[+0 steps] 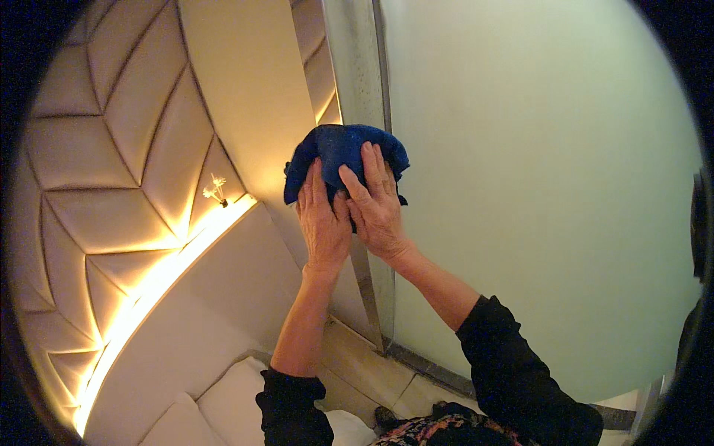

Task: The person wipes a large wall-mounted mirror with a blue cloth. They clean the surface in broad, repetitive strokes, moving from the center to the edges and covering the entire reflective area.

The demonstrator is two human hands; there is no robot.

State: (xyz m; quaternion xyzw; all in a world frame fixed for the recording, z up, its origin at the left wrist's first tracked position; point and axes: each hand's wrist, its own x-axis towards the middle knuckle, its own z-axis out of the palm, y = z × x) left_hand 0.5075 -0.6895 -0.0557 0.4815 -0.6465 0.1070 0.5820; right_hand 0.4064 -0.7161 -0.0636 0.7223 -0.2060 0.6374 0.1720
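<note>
A crumpled blue cloth [342, 141] is spread under both of my hands, up against the narrow upright frame at the edge of the frosted glass panel [535, 186]. My left hand [324, 230] presses on the cloth's lower left part with its fingers stretched upward. Beside it, my right hand [377, 208] lies on the cloth with fingers extended and slightly apart. The two hands touch near the thumbs. Folds of the cloth hang out past the fingers on both sides, and what lies directly behind it is hidden.
Left of me is a padded wall [97, 156] above a lit headboard ledge [178, 256]. A small dried flower ornament [216, 192] stands on that ledge. White pillows [230, 394] lie below. Tiled floor [372, 375] shows between the bed and the glass panel's dark bottom rail [428, 368].
</note>
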